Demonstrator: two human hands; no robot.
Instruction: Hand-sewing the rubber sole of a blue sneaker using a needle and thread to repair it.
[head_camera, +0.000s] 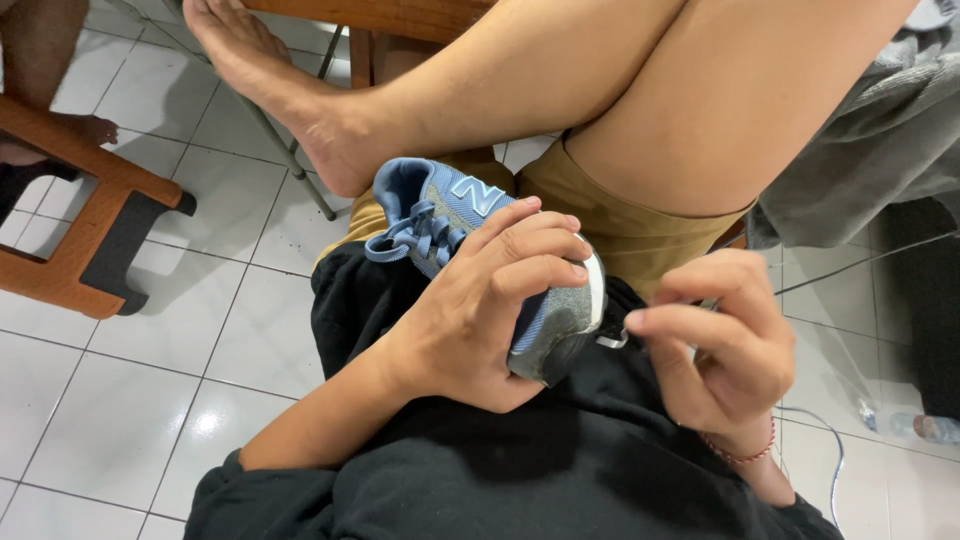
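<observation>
1. Head view looks down on a seated person's lap, with one bare leg crossed over the other and a bare foot (290, 90) pointing toward the upper left.
2. A small blue and grey sneaker (470, 215) lies in the lap, heel toward the foot, toe toward the person's body, resting against tan shorts (620, 225) and a black shirt (500, 470).
3. The left hand (480, 310) wraps over the sneaker's side and toe, fingers (530, 245) curled across the upper; its grip is closed firmly around the shoe.
4. Blue laces (420, 235) are tied in loops over the tongue, just beside the left fingertips.
5. The right hand (725, 340) sits just beside the toe end, fingers bent inward and pinched on something small and pale near the sole; what it is cannot be told.
6. A red string bracelet (745, 455) circles the right wrist.
7. White floor tiles (150, 380) lie below, with a wooden stool (90, 220) at the left.
8. Grey cloth (870, 150) hangs at the upper right, and a thin cable (830, 470) trails on the floor at the lower right.
</observation>
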